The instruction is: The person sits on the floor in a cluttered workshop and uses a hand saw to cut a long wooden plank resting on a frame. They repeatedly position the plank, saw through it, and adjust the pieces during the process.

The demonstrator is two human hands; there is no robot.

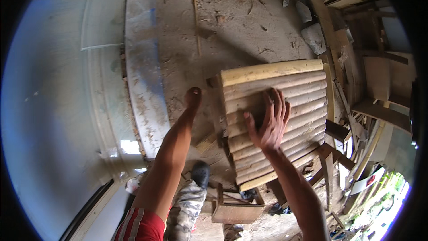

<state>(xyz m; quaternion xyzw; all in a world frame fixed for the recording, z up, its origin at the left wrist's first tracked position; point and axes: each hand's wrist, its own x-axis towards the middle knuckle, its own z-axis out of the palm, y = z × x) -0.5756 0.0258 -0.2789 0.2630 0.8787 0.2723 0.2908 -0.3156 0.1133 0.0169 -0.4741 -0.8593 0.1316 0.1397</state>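
Observation:
My right hand [270, 122] lies on a slatted wooden panel [303, 107], its fingers stretched out and the thumb apart. The panel looks like a row of rounded wooden slats side by side, with a paler strip along its far edge and another along its near edge. To the left of the panel, apart from it, my left hand [193, 100] hangs over the floor with its fingers curled closed. A small pale spot shows at the top of that fist, and I cannot make out whether anything is held.
A small wooden stool or box [238, 212] stands near my foot in a dark clog [200, 175]. Wooden frame legs [327, 167] stick out by the panel's near right corner. Scrap wood piles up at right. A long pale board [145, 62] runs along the left wall; a thin stick [196, 27] lies on the dusty floor [178, 31].

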